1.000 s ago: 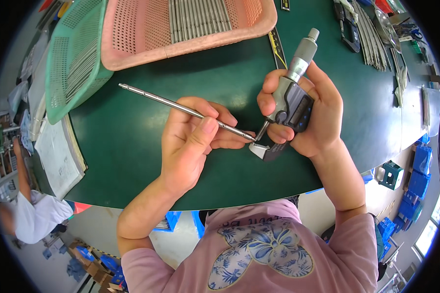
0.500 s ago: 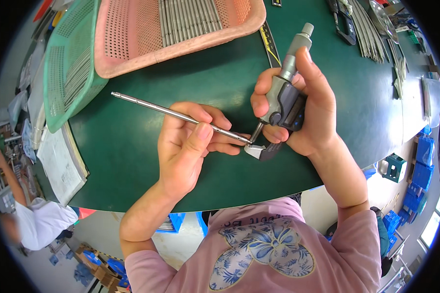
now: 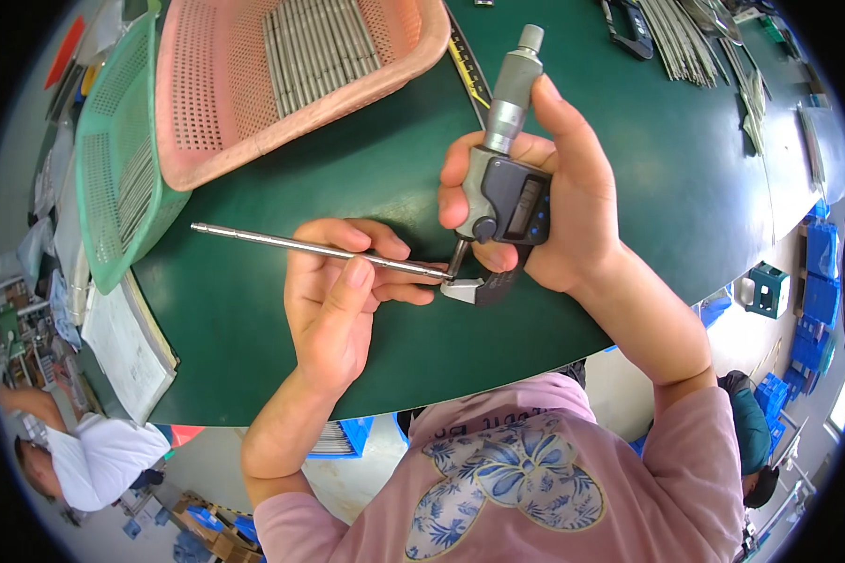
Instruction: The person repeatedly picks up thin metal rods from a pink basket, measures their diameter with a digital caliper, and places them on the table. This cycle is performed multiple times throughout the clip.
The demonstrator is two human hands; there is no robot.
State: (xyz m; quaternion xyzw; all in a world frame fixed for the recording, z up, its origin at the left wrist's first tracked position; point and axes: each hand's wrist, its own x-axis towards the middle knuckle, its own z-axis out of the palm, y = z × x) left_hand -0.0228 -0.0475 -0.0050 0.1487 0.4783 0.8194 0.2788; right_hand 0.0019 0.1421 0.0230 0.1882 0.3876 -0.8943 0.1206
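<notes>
My left hand [image 3: 333, 300] pinches a thin, shiny metal rod [image 3: 263, 240] between thumb and fingers. The rod slopes slightly down to the right, and its right end sits in the jaws of a digital micrometer [image 3: 509, 202]. My right hand [image 3: 573, 188] is wrapped round the micrometer's frame, with the thumb up by the thimble. The display faces up toward me, while the silver anvil end of the frame points down by the rod's tip. Whether both measuring faces touch the rod is too small to tell.
A pink basket [image 3: 225, 167] of metal rods stands at the far left, with a green basket [image 3: 113, 253] beside it. Papers [image 3: 127, 347] lie at the green table's left edge. A caliper [image 3: 629, 33] and bundled rods [image 3: 681, 47] lie far right. Another person [image 3: 103, 455] is at left.
The view has shifted, so the table things sit differently in the picture. The micrometer stands a little more upright, and its display faces me more. The rod's end stays at its jaws.
</notes>
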